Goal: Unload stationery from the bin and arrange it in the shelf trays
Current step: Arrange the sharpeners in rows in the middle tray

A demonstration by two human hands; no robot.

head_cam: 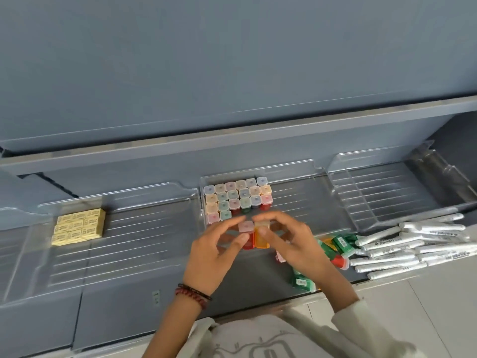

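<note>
The left hand pinched a red box and the right hand an orange box, 2 upright side by side, just short of the gap in the middle tray's front row.

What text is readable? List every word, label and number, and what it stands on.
None can be read.
Yellow packs: dark print, blurred.
White wrapped tubes: dark lettering, blurred.
Green container: white sticker, too small.
Shelf-edge tag: too small.
</note>
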